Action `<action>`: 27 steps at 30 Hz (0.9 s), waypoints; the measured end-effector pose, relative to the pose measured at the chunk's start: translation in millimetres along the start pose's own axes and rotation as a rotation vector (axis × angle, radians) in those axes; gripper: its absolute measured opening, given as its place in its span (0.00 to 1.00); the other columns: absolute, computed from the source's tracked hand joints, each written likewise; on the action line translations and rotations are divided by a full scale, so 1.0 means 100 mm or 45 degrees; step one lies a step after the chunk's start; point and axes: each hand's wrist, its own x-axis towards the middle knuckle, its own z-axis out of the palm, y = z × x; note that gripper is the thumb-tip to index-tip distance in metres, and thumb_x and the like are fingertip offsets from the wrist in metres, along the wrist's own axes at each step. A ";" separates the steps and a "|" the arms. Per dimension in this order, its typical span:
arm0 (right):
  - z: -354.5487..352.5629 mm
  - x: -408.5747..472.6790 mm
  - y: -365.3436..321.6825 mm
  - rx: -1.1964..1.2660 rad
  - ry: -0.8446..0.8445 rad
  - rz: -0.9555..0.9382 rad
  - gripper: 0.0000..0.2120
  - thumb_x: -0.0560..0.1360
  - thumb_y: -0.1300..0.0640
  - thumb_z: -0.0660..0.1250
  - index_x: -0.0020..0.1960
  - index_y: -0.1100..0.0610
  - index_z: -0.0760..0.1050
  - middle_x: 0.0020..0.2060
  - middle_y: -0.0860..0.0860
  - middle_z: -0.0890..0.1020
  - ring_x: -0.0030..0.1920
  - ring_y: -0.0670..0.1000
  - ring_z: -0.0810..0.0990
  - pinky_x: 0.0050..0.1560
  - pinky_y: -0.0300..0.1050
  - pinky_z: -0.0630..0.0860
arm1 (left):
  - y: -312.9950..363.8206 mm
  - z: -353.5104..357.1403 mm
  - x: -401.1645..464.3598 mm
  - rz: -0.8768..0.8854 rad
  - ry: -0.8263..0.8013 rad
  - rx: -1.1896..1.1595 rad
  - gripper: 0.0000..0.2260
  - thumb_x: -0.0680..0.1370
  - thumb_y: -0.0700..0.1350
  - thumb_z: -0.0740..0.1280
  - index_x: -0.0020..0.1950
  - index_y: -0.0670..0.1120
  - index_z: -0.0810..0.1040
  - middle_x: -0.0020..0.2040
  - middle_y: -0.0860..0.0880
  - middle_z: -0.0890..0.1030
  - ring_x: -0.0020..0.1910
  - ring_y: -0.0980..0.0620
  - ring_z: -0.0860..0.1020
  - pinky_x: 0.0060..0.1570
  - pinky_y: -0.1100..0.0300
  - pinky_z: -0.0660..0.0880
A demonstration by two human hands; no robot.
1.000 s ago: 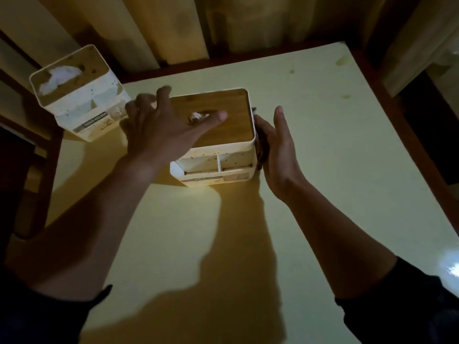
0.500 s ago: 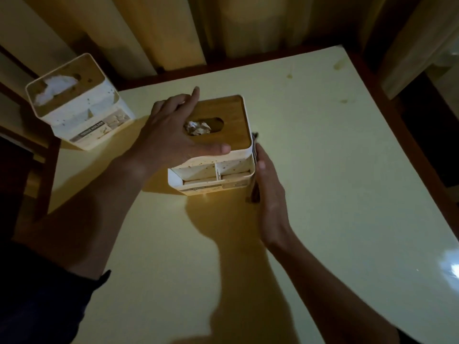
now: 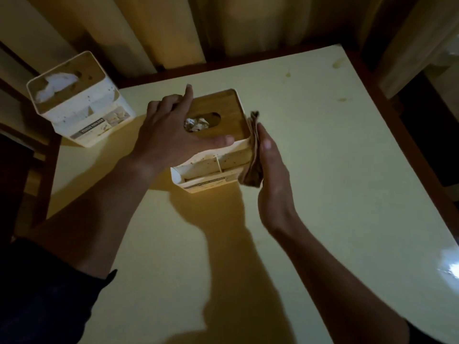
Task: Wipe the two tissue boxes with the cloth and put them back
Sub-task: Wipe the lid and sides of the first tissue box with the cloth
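Note:
A white tissue box with a wooden lid (image 3: 223,115) stands near the middle of the pale yellow table (image 3: 323,157). My left hand (image 3: 169,135) rests flat on its lid, fingers spread, thumb along the front edge. My right hand (image 3: 270,170) presses a dark folded cloth (image 3: 253,157) against the box's right side with straight fingers. A second white tissue box (image 3: 79,108), with white tissue showing in its top, stands at the table's far left corner.
Curtains (image 3: 223,26) hang behind the table. A dark wooden frame (image 3: 397,125) borders the table's far and right edges. Small stains (image 3: 337,63) mark the far right of the tabletop. A bright glare (image 3: 447,266) shows at the right edge.
My right hand with the cloth has slid along the box's right side towards me. My left hand shifted on the lid, uncovering the tissue opening.

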 end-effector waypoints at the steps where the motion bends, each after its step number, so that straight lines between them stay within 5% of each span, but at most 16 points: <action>1: 0.01 -0.10 0.07 -0.030 0.029 -0.016 0.33 0.84 0.36 0.49 0.84 0.51 0.63 0.77 0.49 0.75 0.77 0.49 0.74 0.74 0.58 0.76 | 0.00 0.00 0.00 -0.006 0.001 0.002 0.60 0.61 0.86 0.59 0.85 0.55 0.48 0.79 0.50 0.62 0.75 0.43 0.60 0.71 0.48 0.64; 6: 0.08 -0.27 0.16 -0.013 0.114 -0.039 0.27 0.87 0.45 0.50 0.85 0.47 0.60 0.78 0.40 0.71 0.78 0.38 0.69 0.77 0.42 0.69 | 0.03 -0.01 -0.03 -0.027 -0.004 0.015 0.62 0.59 0.87 0.55 0.85 0.54 0.48 0.79 0.48 0.62 0.75 0.41 0.60 0.71 0.45 0.64; 10: 0.14 -0.25 0.21 -0.007 0.193 0.034 0.30 0.86 0.40 0.52 0.86 0.45 0.57 0.81 0.38 0.67 0.80 0.37 0.65 0.83 0.51 0.64 | 0.15 -0.01 -0.16 -0.137 0.060 0.071 0.62 0.60 0.87 0.52 0.85 0.50 0.49 0.79 0.42 0.63 0.76 0.37 0.61 0.73 0.44 0.61; 15: 0.21 -0.06 0.27 0.042 0.245 0.071 0.34 0.84 0.34 0.52 0.86 0.49 0.57 0.82 0.47 0.68 0.82 0.48 0.66 0.82 0.62 0.65 | 0.36 0.00 -0.28 -0.375 0.043 0.098 0.65 0.60 0.88 0.49 0.84 0.45 0.49 0.80 0.36 0.62 0.78 0.34 0.60 0.76 0.41 0.58; 20: 0.11 0.24 0.27 0.133 0.252 0.173 0.47 0.74 0.17 0.54 0.84 0.45 0.61 0.82 0.50 0.69 0.82 0.53 0.66 0.80 0.67 0.65 | 0.42 -0.20 -0.31 -0.350 -0.085 0.199 0.57 0.62 0.86 0.56 0.75 0.42 0.67 0.70 0.38 0.74 0.70 0.34 0.72 0.66 0.44 0.69; 27: 0.19 0.26 0.15 0.068 0.201 0.075 0.38 0.81 0.26 0.53 0.82 0.48 0.62 0.78 0.52 0.72 0.79 0.56 0.71 0.76 0.70 0.69 | 0.20 0.02 -0.24 -0.260 -0.113 -0.176 0.61 0.62 0.85 0.60 0.84 0.55 0.39 0.85 0.48 0.48 0.83 0.41 0.51 0.78 0.38 0.51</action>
